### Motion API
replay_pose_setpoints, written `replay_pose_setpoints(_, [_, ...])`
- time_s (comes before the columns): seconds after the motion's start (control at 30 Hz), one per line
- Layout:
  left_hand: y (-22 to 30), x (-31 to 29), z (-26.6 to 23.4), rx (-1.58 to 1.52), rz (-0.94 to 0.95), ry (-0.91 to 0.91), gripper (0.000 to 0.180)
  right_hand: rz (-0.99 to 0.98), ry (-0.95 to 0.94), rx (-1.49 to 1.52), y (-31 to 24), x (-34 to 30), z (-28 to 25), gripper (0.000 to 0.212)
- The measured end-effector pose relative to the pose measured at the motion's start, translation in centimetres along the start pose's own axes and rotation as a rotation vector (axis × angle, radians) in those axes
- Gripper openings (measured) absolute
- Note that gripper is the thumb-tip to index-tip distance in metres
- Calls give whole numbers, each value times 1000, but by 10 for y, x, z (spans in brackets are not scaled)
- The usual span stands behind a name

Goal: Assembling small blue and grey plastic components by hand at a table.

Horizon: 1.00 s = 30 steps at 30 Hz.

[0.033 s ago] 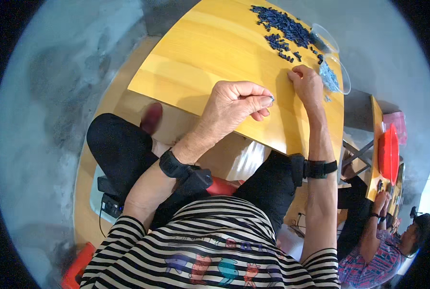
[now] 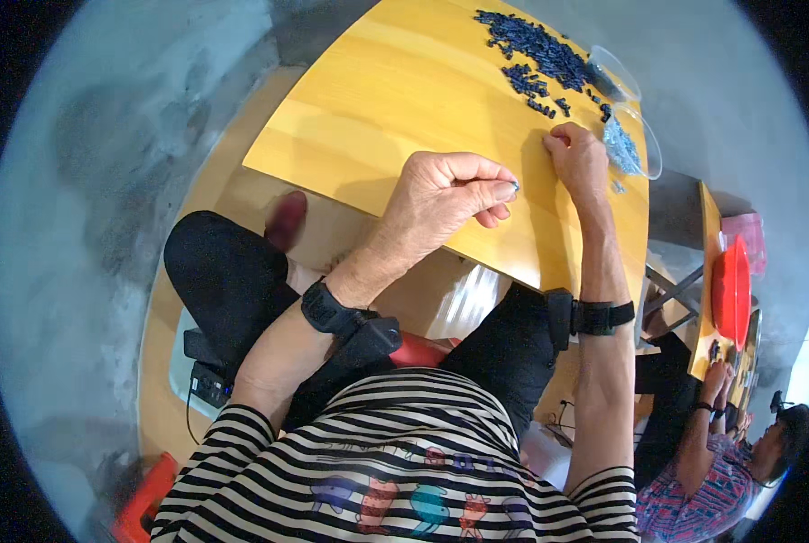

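Note:
Thumb and forefinger of my left hand [image 2: 459, 190] are pinched on a tiny bluish piece [image 2: 516, 185], of which only the end shows; its kind is too small to tell. That hand is above the near edge of the yellow table [image 2: 377, 109]. My right hand [image 2: 581, 163] is at the table's right side, its fingers curled together and their tips partly hidden, so what they hold cannot be made out. Just beyond it lie many small dark blue cylindrical pieces [image 2: 540, 50]. Beside it, a clear tub [image 2: 653, 149] on its side holds small light blue pieces [image 2: 620, 145].
Another clear tub [image 2: 626, 68] lies tipped at the far right by the dark pile. To the right, a person [image 2: 712, 471] works with both hands at another table [image 2: 708, 217], where a red basin [image 2: 732, 290] and a pink container [image 2: 746, 237] are. My knees are below the table edge.

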State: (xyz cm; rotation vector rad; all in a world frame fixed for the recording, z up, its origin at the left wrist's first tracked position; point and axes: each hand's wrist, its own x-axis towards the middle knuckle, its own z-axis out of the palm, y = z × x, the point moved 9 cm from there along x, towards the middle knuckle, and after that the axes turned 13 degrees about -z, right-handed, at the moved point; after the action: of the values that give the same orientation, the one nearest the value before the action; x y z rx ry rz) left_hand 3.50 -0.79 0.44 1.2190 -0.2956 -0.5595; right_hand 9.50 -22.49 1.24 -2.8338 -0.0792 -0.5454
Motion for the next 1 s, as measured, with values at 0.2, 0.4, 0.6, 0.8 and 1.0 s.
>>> replay_pose_setpoints(0.2, [6, 1, -5, -19, 40, 16, 18, -136, 160, -63, -14, -6, 0, 15])
replay_pose_setpoints(0.4, [9, 4, -4, -32, 52, -8, 18, -25, 58, 179, 18, -5, 6, 16])
replay_pose_setpoints(0.6, [9, 2, -13, 18, 42, 24, 20, 218, -97, 1274, -43, -40, -7, 13])
replay_pose_setpoints(0.8, [8, 2, -9, 18, 29, 16, 20, 262, -143, 1327, -48, -78, 8, 14])
replay_pose_setpoints(1.0, [0, 4, -3, 36, 41, -14, 19, 320, 19, 1588, -61, -84, 4, 21])
